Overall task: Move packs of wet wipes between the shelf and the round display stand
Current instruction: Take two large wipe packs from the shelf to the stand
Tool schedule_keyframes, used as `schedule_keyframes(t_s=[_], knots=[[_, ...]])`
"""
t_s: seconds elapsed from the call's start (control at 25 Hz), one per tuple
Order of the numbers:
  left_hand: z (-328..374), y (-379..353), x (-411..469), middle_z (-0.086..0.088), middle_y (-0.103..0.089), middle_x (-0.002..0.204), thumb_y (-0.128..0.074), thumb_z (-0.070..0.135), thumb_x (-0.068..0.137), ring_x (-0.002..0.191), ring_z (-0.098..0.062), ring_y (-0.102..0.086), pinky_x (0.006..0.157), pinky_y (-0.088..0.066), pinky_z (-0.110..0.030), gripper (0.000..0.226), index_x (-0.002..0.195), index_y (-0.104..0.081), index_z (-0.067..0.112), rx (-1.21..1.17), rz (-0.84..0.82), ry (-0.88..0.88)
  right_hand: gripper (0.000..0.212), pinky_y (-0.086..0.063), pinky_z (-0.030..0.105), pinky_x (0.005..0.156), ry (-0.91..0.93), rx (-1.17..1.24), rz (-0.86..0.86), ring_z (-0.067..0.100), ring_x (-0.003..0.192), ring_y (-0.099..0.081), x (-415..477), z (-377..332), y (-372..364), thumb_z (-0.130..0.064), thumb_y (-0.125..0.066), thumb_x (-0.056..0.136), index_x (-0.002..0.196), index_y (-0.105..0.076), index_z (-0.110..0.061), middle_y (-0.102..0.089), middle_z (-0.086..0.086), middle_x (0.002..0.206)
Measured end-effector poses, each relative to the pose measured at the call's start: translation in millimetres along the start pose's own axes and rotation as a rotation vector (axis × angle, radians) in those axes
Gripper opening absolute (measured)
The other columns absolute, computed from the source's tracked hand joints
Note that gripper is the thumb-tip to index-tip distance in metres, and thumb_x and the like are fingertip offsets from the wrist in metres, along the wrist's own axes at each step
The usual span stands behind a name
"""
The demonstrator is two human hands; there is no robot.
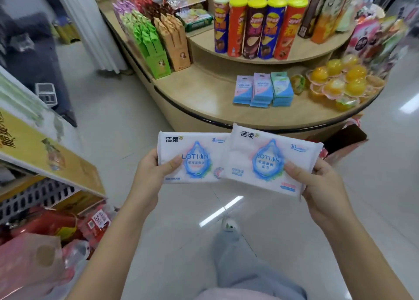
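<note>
I hold two white packs printed with a blue drop and "LOTION" side by side in front of me. My left hand (151,175) grips the left pack (192,158) by its left end. My right hand (322,184) grips the right pack (269,161) by its right end, and that pack overlaps the left one's edge. Both packs hover just short of the round display stand (204,100), a tiered wooden stand with a black rim. On its lowest tier stand three small stacks of blue and pink wipe packs (263,91). The shelf (34,154) is at my left.
Crisp tubes (256,27) line the stand's second tier, and green and orange boxes (163,48) stand on its left. Jelly cups (340,82) pile up at the right of the lowest tier. Red packages (56,229) fill the shelf's bottom level. My leg (235,254) is below the packs.
</note>
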State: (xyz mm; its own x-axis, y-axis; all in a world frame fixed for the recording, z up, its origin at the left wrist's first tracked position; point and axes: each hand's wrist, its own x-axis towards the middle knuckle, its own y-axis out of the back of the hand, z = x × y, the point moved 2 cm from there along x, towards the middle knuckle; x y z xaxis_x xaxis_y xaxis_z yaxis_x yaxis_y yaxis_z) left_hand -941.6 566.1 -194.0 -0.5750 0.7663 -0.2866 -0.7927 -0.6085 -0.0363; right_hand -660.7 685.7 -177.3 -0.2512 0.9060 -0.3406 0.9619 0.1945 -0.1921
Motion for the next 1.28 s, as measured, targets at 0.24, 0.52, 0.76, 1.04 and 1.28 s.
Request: schedule_keyframes(t_s=[0.24,0.52,0.76,1.04,1.28], knots=[[14,-1,153,-0.016,-0.070,0.108,-0.066,0.010,0.083,0.092,-0.029,-0.069,0.085,-0.053,-0.043,0.030,0.112,-0.060,0.003,-0.008,0.159,0.088,0.031,-0.061,0.038,0.069,-0.045,-0.001,-0.102,0.028,0.089,-0.072,166,-52,-82,-0.005,-0.071,0.074,0.104,-0.066,-0.007,-0.075,0.010,0.099],[30,-22,318,-0.007,-0.070,0.105,-0.067,0.015,0.084,0.094,-0.023,-0.066,0.082,-0.054,-0.037,0.021,0.104,-0.061,0.015,0.013,0.044,0.043,0.025,-0.060,0.030,0.061,-0.088,-0.090,-0.156,0.017,0.079,-0.073,326,-50,-180,-0.004,-0.066,0.082,0.107,-0.065,-0.004,-0.073,0.008,0.098],[49,-45,488,0.001,-0.068,0.097,-0.052,0.013,0.093,0.081,-0.008,-0.066,0.076,-0.054,-0.023,0.009,0.099,-0.057,0.018,0.053,-0.215,0.118,0.025,-0.059,0.027,0.060,-0.186,-0.024,0.094,0.015,0.074,-0.072,449,-26,-228,-0.006,-0.066,0.083,0.108,-0.063,-0.005,-0.072,0.008,0.098],[24,-76,605,0.000,-0.066,0.101,-0.043,0.027,0.097,0.088,-0.015,-0.066,0.070,-0.053,-0.030,0.021,0.116,-0.050,0.020,0.057,-0.395,0.338,0.026,-0.055,0.047,0.088,-0.223,-0.132,0.313,0.023,0.095,-0.069,545,19,-244,-0.013,-0.071,0.081,0.106,-0.063,-0.016,-0.071,0.006,0.105],[-27,-89,641,-0.005,-0.067,0.106,-0.063,0.012,0.087,0.092,-0.019,-0.066,0.073,-0.056,-0.027,0.025,0.106,-0.055,0.025,0.235,-0.308,0.345,0.055,-0.052,0.038,0.087,-0.217,-0.392,0.431,0.018,0.099,-0.063,580,66,-247,-0.016,-0.077,0.073,0.120,-0.049,-0.010,-0.064,0.003,0.111]])
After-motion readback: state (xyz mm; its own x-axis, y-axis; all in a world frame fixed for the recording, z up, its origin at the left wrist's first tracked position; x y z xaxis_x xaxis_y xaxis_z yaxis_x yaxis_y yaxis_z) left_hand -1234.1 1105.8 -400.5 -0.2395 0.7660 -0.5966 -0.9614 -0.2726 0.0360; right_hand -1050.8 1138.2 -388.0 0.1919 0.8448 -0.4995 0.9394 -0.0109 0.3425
